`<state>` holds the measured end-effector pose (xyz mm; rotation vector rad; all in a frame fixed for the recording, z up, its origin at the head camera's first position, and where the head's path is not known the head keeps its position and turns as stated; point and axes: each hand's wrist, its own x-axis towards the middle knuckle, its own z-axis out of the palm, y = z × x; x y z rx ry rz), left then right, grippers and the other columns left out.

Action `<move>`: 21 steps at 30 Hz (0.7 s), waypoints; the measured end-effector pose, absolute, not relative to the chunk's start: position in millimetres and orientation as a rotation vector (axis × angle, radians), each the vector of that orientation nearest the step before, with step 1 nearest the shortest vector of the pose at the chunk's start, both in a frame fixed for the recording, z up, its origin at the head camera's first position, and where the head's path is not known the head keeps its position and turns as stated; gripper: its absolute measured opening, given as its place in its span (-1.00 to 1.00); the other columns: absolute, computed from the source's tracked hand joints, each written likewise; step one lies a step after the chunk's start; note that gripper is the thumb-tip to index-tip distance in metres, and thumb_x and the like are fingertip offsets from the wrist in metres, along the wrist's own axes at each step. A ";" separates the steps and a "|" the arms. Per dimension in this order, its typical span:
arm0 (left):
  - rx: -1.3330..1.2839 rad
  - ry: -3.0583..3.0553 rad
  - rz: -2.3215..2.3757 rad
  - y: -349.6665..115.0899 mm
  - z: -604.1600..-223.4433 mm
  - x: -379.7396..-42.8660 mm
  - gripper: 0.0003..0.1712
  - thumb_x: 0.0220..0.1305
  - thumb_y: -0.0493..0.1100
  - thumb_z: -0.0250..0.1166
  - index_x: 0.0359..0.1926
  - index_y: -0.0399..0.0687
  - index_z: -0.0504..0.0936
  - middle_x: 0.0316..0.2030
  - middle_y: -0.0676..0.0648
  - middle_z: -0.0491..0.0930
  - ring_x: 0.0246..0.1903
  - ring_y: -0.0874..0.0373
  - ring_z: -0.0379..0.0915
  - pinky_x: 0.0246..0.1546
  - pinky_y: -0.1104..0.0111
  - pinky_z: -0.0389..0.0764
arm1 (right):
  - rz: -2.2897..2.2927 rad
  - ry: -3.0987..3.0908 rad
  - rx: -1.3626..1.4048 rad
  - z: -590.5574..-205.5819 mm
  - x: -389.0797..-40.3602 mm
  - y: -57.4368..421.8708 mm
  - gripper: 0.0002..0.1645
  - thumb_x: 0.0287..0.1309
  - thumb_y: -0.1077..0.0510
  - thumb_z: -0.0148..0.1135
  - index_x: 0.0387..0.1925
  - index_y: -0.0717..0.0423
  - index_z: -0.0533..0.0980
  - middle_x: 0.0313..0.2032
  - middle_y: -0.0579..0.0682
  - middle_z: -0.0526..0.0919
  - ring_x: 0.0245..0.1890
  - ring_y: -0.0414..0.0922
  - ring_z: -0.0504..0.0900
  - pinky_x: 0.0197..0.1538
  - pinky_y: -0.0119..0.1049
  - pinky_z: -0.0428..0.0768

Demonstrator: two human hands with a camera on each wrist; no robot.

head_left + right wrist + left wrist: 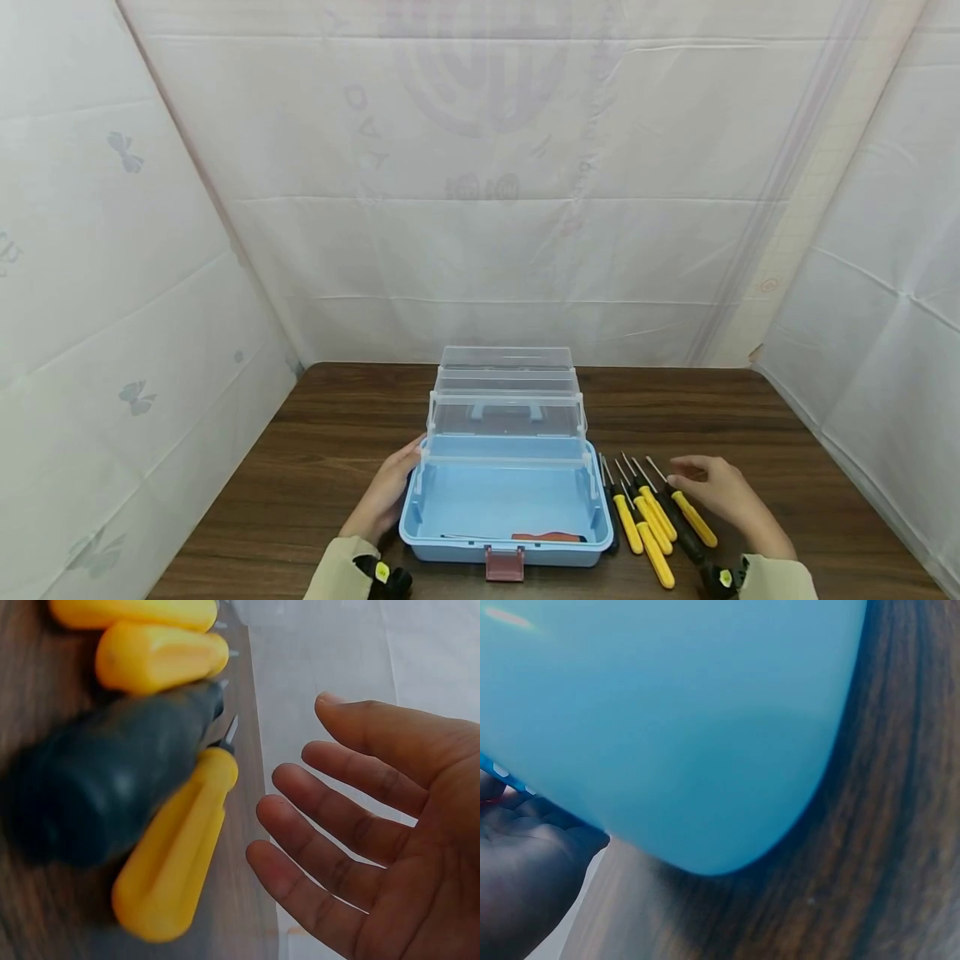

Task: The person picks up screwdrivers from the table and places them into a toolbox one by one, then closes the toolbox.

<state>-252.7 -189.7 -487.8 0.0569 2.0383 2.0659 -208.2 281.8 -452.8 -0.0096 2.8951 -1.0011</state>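
Observation:
A blue toolbox (506, 500) with a clear tiered lid (507, 412) stands unlatched and raised at the table's middle. At its left rear corner my left hand (392, 492) grips the side by the rim; part of the fingers is hidden behind the box. A red-handled screwdriver (549, 537) lies inside along the front wall. My right hand (723, 492) hovers beside the outermost yellow-handled screwdriver (693, 518), fingers spread and holding nothing. In the right wrist view, a black-handled screwdriver (112, 772) lies next to that yellow handle.
Several more yellow-handled screwdrivers (652, 533) and a few dark ones lie in a row along the box's right side. A reddish latch (505, 564) hangs at the box's front. White sheets (510, 250) wall in the brown wooden table (300, 492) behind and on both sides.

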 end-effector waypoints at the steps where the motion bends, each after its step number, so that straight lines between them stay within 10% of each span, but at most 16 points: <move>1: 0.059 2.038 2.066 -189.8 -488.0 -252.9 -0.39 0.51 -0.03 -0.15 0.46 -0.19 0.11 0.45 -0.28 0.08 0.44 -0.25 -0.04 0.36 -0.15 0.12 | -0.999 2.886 -0.005 -453.2 -207.6 283.1 -0.41 0.19 -0.03 0.27 0.07 0.36 0.51 -0.09 0.25 0.66 -0.09 0.18 0.62 -0.14 0.03 0.64; 21: 0.063 2.047 2.060 -190.0 -488.7 -252.5 -0.38 0.50 -0.02 -0.14 0.46 -0.19 0.11 0.45 -0.28 0.08 0.43 -0.26 -0.04 0.35 -0.16 0.13 | -1.009 2.714 0.112 -464.5 -195.3 301.1 -0.45 0.11 0.03 0.33 0.03 0.35 0.54 -0.30 -0.04 0.65 -0.34 -0.15 0.55 -0.36 -0.22 0.61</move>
